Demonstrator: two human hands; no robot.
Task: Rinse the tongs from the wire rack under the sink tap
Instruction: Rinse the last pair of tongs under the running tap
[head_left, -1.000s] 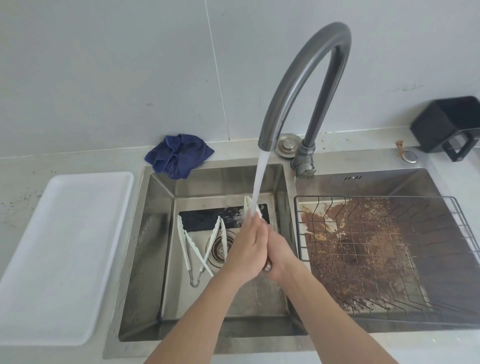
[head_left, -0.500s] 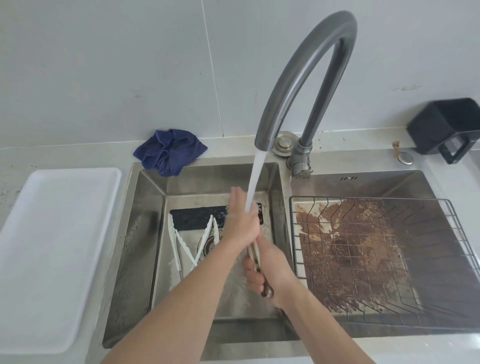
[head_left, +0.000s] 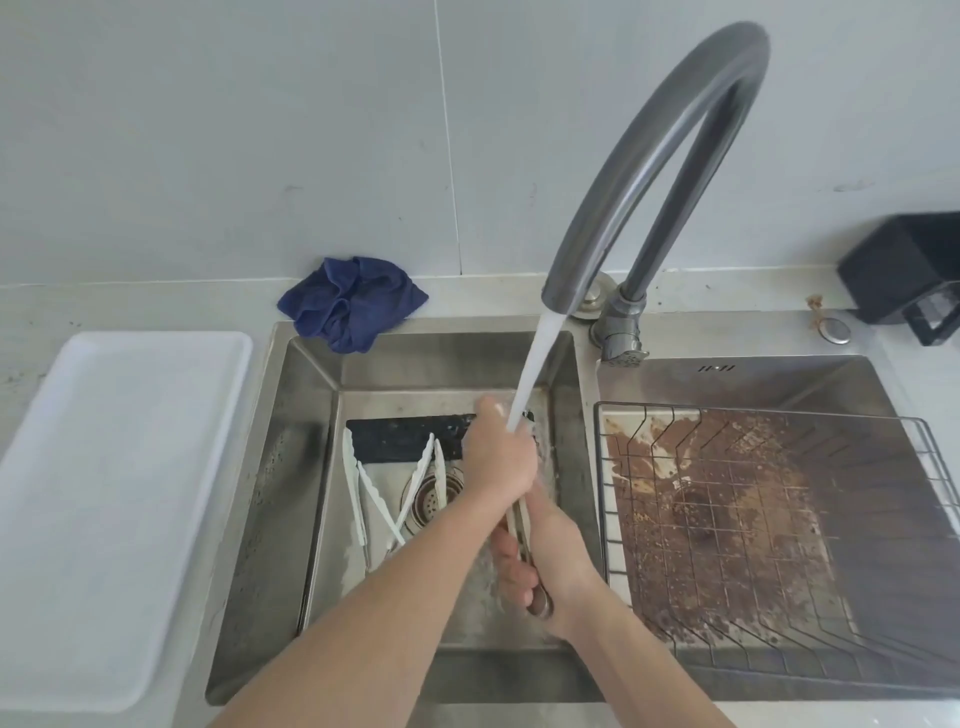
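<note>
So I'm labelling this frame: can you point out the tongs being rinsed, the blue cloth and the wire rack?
tongs being rinsed (head_left: 519, 525), head view, on the metal arms between the two hands.
blue cloth (head_left: 353, 301), head view, on its crumpled middle.
wire rack (head_left: 602, 467), head view, on its left rim wire.

— What is held under the tap (head_left: 660, 156)?
— Tongs (head_left: 522, 525) are gripped by the right hand (head_left: 550, 566) at the handle end and by the left hand (head_left: 498, 457) higher up, where the water (head_left: 535, 369) lands.
— And in the sink (head_left: 301, 467)?
— Two white tongs (head_left: 395, 493) are laid by the drain (head_left: 434, 496).
</note>
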